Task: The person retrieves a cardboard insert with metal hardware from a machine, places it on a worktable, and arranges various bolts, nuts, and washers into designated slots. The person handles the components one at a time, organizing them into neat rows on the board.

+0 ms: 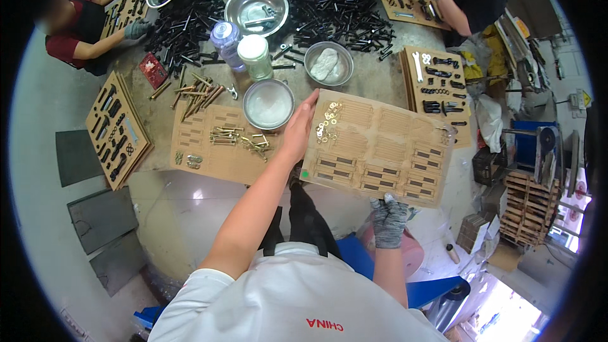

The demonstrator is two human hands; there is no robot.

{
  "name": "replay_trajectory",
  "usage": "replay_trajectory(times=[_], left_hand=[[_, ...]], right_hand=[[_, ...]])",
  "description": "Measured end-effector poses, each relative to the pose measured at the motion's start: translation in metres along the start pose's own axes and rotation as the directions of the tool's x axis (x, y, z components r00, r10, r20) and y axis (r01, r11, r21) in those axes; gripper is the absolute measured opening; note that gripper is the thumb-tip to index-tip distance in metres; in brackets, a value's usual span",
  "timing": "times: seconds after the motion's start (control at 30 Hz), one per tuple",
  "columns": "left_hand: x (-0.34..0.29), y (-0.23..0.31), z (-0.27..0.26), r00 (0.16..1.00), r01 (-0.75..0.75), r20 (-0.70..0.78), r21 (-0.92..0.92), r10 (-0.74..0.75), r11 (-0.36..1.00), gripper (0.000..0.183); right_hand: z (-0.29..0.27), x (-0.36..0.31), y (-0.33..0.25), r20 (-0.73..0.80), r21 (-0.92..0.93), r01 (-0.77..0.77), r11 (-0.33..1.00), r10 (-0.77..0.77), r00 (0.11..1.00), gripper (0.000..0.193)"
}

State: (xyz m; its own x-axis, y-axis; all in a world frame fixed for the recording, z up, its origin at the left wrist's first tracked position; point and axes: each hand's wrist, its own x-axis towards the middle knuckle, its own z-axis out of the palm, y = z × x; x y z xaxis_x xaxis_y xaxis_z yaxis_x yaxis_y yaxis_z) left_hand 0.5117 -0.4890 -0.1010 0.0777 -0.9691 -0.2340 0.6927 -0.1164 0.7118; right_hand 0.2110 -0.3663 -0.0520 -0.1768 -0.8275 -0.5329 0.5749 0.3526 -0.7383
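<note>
A brown cardboard sheet (396,136) with rows of cut slots is held tilted in front of me, a green dot at its left corner. My left hand (301,132), bare, grips its left edge. My right hand (387,220), in a grey knit glove, grips its lower edge. Small brass-coloured rings (328,120) lie at the sheet's upper left. Left of it, a second cardboard sheet (244,168) lies on the table with brass-coloured bolts (235,138) on it. A metal bowl (268,104) with whitish contents stands just beyond my left hand.
Black bolts (310,9) heap across the far table, around a larger metal bowl (256,9). Two plastic jars (254,57) and a bowl with a white cloth (329,64) stand nearer. Filled boards (117,130) are stacked left and right (437,92). Two people work opposite.
</note>
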Motion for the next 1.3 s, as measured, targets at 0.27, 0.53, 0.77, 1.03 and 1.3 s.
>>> replay_trajectory(times=[0.27, 0.53, 0.77, 1.03, 1.3], left_hand=[[0.051, -0.029, 0.052, 0.998, -0.006, 0.06, -0.018, 0.007, 1.0, 0.058], [0.057, -0.057, 0.09, 0.989, 0.134, 0.119, -0.446, -0.089, 0.885, 0.048], [0.05, -0.062, 0.1, 0.989, 0.145, 0.054, -0.571, -0.139, 0.808, 0.048], [0.054, -0.074, 0.096, 0.99, 0.139, 0.082, -0.69, -0.113, 0.71, 0.046], [0.044, -0.074, 0.098, 0.982, 0.183, 0.113, -0.724, -0.148, 0.665, 0.045]], right_hand=[[0.055, -0.023, -0.077, -0.17, -0.285, 0.221, 0.933, -0.276, 0.946, 0.053], [0.09, -0.032, -0.112, 0.214, -0.791, 0.499, 0.353, -0.605, 0.767, 0.059], [0.108, -0.04, -0.107, 0.248, -0.88, 0.461, 0.116, -0.715, 0.653, 0.03], [0.135, -0.057, -0.105, 0.266, -0.897, 0.442, 0.024, -0.769, 0.581, 0.023], [0.156, -0.074, -0.103, 0.395, -0.886, 0.428, -0.177, -0.771, 0.5, 0.021]])
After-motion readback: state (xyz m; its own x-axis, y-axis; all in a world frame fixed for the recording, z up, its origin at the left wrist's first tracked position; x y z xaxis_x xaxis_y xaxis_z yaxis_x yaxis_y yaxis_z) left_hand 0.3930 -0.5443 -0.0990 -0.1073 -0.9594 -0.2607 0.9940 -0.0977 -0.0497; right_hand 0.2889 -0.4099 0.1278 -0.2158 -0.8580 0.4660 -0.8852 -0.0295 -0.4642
